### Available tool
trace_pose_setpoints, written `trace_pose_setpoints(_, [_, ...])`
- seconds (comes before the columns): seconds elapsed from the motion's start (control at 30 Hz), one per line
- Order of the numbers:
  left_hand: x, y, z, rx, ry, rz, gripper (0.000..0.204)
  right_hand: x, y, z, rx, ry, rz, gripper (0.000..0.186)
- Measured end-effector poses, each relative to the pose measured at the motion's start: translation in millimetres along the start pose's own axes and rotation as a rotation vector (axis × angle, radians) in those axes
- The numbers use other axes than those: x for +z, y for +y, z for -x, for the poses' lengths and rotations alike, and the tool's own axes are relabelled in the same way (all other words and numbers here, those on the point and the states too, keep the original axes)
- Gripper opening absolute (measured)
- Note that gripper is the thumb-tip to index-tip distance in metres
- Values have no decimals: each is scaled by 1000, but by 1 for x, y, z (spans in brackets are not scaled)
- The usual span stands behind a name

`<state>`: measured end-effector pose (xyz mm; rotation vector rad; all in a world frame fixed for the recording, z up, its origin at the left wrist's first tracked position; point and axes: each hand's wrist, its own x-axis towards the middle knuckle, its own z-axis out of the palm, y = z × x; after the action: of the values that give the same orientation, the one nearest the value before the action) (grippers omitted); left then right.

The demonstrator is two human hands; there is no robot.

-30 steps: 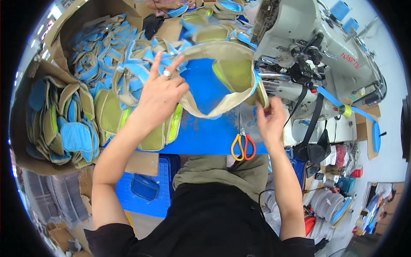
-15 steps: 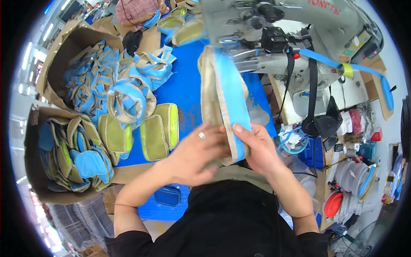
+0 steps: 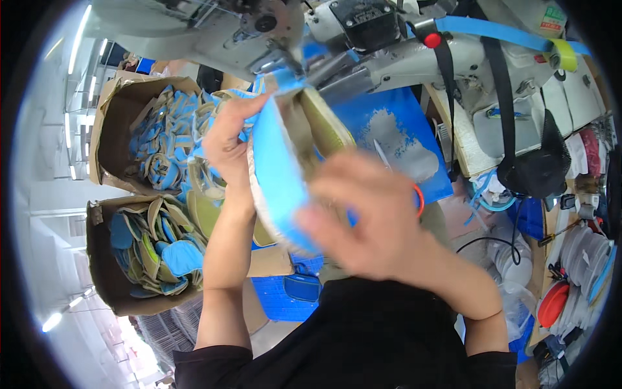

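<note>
A looped fabric piece (image 3: 275,172), bright blue outside with khaki lining and pale edging, stands tilted in front of me below the sewing machine head (image 3: 259,29). My left hand (image 3: 227,142) grips its far left side, thumb along the top edge and fingers partly hidden behind. My right hand (image 3: 366,214) is smeared by motion at the near right edge of the piece; its thumb overlaps the blue side. A pair of scissors with a red handle (image 3: 420,200) shows behind the right hand; whether it lies on the table or hangs from the hand I cannot tell.
At the left stand two cardboard boxes, one with blue and khaki loops (image 3: 162,139), the other with flat padded pieces (image 3: 181,258). A blue table surface (image 3: 427,149) lies under the machine arm (image 3: 414,68). Black straps and a blue strip (image 3: 492,31) hang at the right.
My view has shifted toward the machine. The fabric piece has turned, opening its khaki inside to view. My left hand has moved up to its far end; the right hand has come across its near side.
</note>
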<state>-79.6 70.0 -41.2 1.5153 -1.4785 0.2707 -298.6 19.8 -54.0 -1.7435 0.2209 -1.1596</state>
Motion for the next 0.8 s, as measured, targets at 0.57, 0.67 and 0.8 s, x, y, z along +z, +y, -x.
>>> trace_pose_setpoints(0.57, [13,28,5,412,-197,-215,28,10,57,-6,553,122,-439,25])
trace_pose_setpoints(0.67, [12,27,4,431,-209,-220,27,11,52,-3,518,157,-436,23])
trace_pose_setpoints(0.8, [9,28,3,428,-197,-262,26,10,49,-2,500,132,-404,21])
